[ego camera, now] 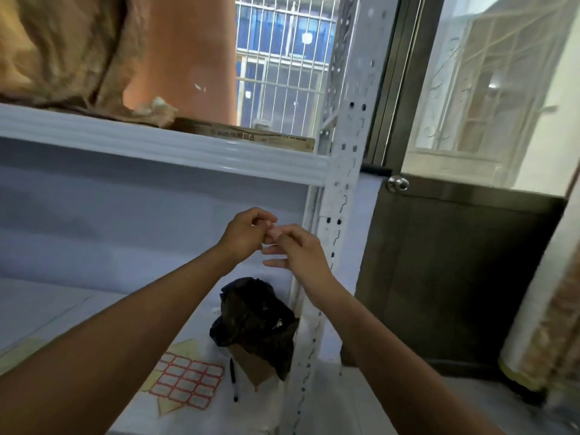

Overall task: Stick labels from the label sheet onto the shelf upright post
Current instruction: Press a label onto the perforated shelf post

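Observation:
My left hand point(248, 233) and my right hand point(301, 249) meet in mid-air just left of the white perforated shelf upright post point(340, 196). Their fingertips pinch together around something small and pale between them; it is too blurred to tell whether it is a label. The label sheet point(188, 383), red-bordered white labels on a yellow backing, lies flat on the lower shelf below my left forearm. A few labels have gone from its upper left part.
A black pen point(233, 381) lies right of the sheet. A black plastic bag over a cardboard box point(255, 321) stands against the post. The upper shelf beam point(163, 149) carries brown sacks. A metal door with a knob point(398, 184) is to the right.

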